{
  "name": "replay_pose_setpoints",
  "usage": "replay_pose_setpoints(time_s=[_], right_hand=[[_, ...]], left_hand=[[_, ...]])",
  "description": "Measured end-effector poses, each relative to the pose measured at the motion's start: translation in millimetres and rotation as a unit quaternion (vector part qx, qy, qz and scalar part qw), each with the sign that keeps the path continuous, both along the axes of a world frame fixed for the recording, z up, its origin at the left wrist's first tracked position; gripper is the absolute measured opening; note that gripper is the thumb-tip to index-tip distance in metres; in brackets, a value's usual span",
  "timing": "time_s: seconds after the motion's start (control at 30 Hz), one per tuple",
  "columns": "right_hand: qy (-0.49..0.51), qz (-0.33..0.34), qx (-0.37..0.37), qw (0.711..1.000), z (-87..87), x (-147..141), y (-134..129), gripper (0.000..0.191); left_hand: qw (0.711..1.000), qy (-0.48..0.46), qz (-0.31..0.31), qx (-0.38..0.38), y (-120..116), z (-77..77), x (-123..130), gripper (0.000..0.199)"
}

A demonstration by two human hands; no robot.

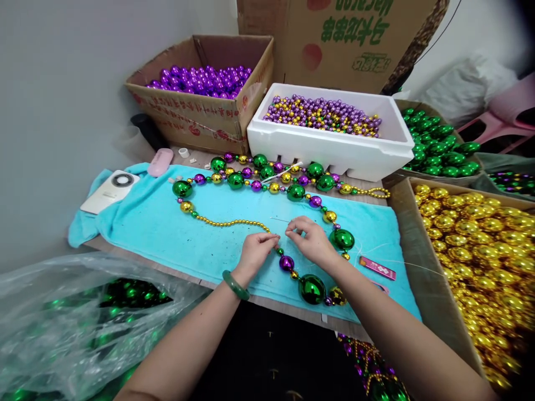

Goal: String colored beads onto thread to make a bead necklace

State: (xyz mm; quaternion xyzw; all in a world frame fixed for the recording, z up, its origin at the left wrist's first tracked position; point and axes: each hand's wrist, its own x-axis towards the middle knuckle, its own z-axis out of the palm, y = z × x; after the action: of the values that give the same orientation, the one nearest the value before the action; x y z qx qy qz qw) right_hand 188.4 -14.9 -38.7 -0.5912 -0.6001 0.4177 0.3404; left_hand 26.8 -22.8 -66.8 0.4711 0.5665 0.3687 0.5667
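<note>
My left hand (257, 250), with a green bangle (236, 285) at the wrist, pinches the bead string (225, 224) where its small gold beads meet a small green bead. My right hand (309, 239) is closed at the fingertips just to the right; a thin needle (279, 219) sticks out leftward from them. The string loops over the turquoise towel (234, 250). On it are large green beads (312, 288), purple beads (286, 263) and gold beads (329, 216). Any thread between my hands is too fine to make out.
Behind the towel stand a cardboard box of purple beads (188, 120) and a white foam box (330, 150) of small mixed beads. At right is a box of gold beads (434, 267). A flat dark-pink packet (377, 268), a white device (109, 192) and finished-looking strands (273, 188) lie around.
</note>
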Motion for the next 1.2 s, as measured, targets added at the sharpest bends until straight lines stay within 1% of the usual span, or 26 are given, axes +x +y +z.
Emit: replay_pose_setpoints(time_s=[0.07, 0.13, 0.2, 0.27, 0.37, 0.47, 0.6, 0.73, 0.83, 0.9, 1.07, 1.13, 1.2], right_hand=[[-0.082, 0.060, 0.062, 0.993, 9.7, 2, 0, 0.009], [-0.185, 0.125, 0.118, 0.967, 17.6, 1, 3, 0.015], [-0.255, 0.170, 0.141, 0.941, 22.7, 0, 8, 0.018], [-0.276, 0.198, 0.135, 0.931, 24.7, -3, 15, 0.019], [-0.256, 0.220, 0.111, 0.935, 23.2, -8, 26, 0.016], [-0.228, 0.209, 0.098, 0.946, 18.4, -8, 34, 0.014], [-0.199, 0.157, 0.079, 0.964, 8.8, -2, 35, 0.016], [-0.169, 0.164, 0.062, 0.970, -2.5, -1, 27, 0.011], [-0.159, 0.164, 0.069, 0.971, -7.9, -5, 21, 0.011], [-0.162, 0.153, 0.080, 0.971, -8.7, -9, 17, 0.012], [-0.193, 0.135, 0.111, 0.966, -5.0, -14, 7, 0.013], [-0.208, 0.133, 0.118, 0.962, -4.2, -16, 3, 0.013], [-0.220, 0.130, 0.123, 0.959, -4.5, -17, -1, 0.013]], left_hand=[[0.997, 0.061, -0.023, 0.038, 3, -3.4, 2, 0.017], [0.989, 0.120, -0.046, 0.068, 5, -3.7, 4, 0.018], [0.983, 0.152, -0.060, 0.088, 6, -0.9, 5, 0.021], [0.980, 0.157, -0.070, 0.100, 7, 2.8, 5, 0.022], [0.981, 0.146, -0.082, 0.100, 9, 5.6, 4, 0.021], [0.986, 0.123, -0.080, 0.081, 12, 4.4, 0, 0.023], [0.995, 0.078, -0.054, 0.044, 14, -0.1, -7, 0.021], [0.995, 0.074, -0.058, 0.041, 14, -4.2, -12, 0.022], [0.992, 0.094, -0.071, 0.054, 14, -3.2, -14, 0.022], [0.987, 0.125, -0.078, 0.063, 14, 0.0, -15, 0.020], [0.953, 0.256, -0.112, 0.118, 14, 8.1, -17, 0.019], [0.947, 0.267, -0.117, 0.134, 14, 8.3, -16, 0.018], [0.957, 0.240, -0.114, 0.116, 15, 7.7, -15, 0.019]])
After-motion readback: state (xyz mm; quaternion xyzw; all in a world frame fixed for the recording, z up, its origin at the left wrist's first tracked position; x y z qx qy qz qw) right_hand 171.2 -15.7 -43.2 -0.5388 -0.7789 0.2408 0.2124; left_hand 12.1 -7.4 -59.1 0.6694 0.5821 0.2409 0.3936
